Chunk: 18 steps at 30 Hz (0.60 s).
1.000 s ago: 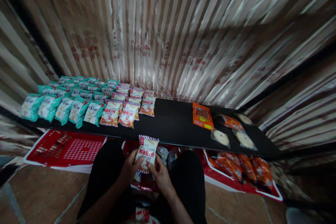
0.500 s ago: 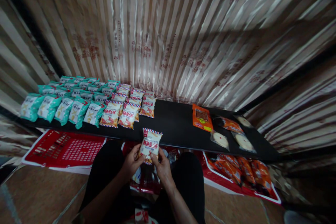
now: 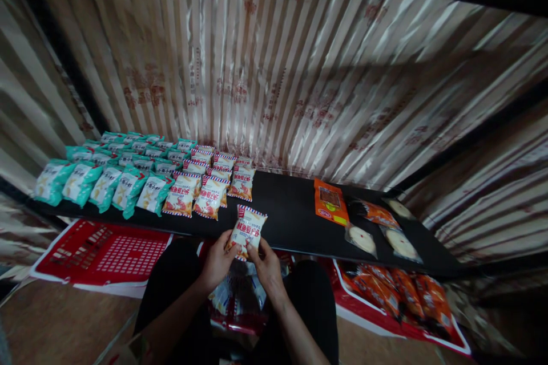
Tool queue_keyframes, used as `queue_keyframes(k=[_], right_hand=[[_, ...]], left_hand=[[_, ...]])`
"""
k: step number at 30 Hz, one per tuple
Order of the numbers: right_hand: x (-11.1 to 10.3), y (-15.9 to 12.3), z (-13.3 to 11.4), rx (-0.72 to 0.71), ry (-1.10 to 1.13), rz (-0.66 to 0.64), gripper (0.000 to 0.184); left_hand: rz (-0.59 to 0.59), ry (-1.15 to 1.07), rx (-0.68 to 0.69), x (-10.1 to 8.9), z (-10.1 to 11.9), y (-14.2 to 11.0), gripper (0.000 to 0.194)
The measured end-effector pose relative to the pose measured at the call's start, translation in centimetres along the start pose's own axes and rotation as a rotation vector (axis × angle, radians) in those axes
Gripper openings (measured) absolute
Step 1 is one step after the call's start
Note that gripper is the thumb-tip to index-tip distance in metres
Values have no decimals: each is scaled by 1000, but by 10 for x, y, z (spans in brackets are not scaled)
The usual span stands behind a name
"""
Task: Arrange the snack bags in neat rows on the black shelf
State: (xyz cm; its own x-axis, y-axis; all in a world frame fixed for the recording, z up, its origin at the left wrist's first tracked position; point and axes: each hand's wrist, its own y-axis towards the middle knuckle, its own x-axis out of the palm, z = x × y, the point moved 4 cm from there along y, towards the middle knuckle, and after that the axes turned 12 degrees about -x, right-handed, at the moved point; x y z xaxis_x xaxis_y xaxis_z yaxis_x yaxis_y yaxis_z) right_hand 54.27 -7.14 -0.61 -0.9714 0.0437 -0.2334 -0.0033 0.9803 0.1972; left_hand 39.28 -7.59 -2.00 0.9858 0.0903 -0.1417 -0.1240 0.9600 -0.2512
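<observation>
Between my two hands is a white snack bag (image 3: 249,227) with red lettering and a striped top edge. My left hand (image 3: 219,259) grips its lower left side, and my right hand (image 3: 266,268) grips the lower right, thumbs on the front. The bag is held tilted over the front edge of the black shelf (image 3: 282,211). Several matching snack bags (image 3: 211,197) stand in rows on the shelf, just beyond and left of my hands. Left of those are rows of teal-and-white snack bags (image 3: 128,188).
On the shelf's right lie an orange packet (image 3: 329,201), another orange-and-black packet (image 3: 374,212) and round pale packaged items (image 3: 362,238). Below are a red basket (image 3: 124,256) at left, a basket with orange bags (image 3: 406,291) at right, and one between my knees. A striped curtain (image 3: 257,68) hangs behind.
Both hands have moved the snack bag up and slightly right, from over my lap to the shelf's front edge. The view has tilted a little; the shelved bags stay put.
</observation>
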Motion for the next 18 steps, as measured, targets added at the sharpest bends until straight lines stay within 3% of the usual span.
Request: queue_keyframes(k=[10,18], right_hand=[[-1,31,3,-50,-98,41,43],[2,49,9,-28,-134,38,41]], left_hand=[[184,445,115,-1,29,17,37],[271,525,190,3,29,33,30]])
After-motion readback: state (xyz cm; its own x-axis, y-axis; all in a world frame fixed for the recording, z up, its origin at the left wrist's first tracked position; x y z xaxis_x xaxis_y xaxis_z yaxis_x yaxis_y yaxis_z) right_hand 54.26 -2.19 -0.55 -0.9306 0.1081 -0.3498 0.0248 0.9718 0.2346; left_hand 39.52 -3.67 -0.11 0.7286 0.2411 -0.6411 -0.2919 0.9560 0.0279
